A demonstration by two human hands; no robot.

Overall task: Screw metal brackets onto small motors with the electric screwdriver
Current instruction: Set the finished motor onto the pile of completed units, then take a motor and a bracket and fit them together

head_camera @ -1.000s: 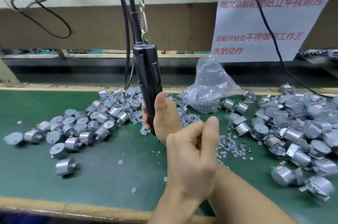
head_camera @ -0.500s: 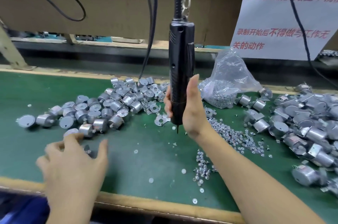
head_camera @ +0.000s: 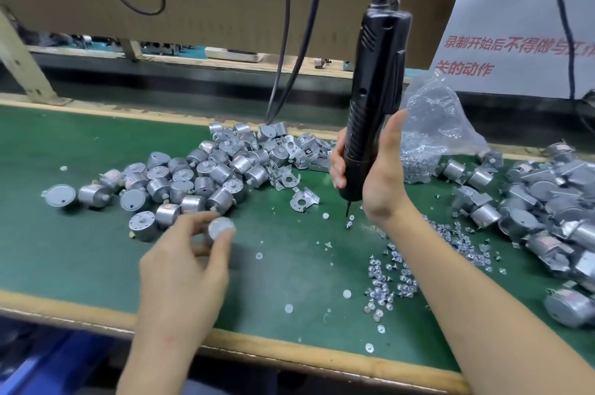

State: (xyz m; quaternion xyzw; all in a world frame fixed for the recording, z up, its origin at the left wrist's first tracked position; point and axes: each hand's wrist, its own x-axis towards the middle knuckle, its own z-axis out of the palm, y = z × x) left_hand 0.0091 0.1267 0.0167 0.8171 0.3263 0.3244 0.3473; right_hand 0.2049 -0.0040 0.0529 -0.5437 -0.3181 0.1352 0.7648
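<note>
- A head-worn camera looks down on a green counter [head_camera: 80,249] where a person works with two bare hands.
- The left hand [head_camera: 190,253] pinches a small round motor [head_camera: 221,228] between thumb and fingertips, just above the counter at the near edge of a pile [head_camera: 193,175] of bare motors. The motor is blurred, so which way its shaft faces cannot be told.
- The right hand [head_camera: 376,175] is wrapped round the lower body of a black screwdriver [head_camera: 376,88], which hangs upright from a cord above.
- The bit [head_camera: 347,209] points straight down, just above the counter and beside loose screws [head_camera: 386,278] scattered in front of the right forearm.
- A single bracket [head_camera: 304,199] lies on the counter between the two hands, touching neither.
- A clear bag [head_camera: 434,130] of screws sits behind the right hand, and a heap [head_camera: 547,211] of motors with brackets already on lies at the far right.
- Judged from this, the step in hand is fetching a bare motor; no bracket is on it yet.
- To do the step well, the left hand would likely need to turn the motor shaft side up, set it by the loose bracket and seat the bracket so its holes line up with the motor's.
- The screwdriver should stay vertical and the motor held firm against the counter, or the screw may go in crooked or the bit may slip off.
</note>
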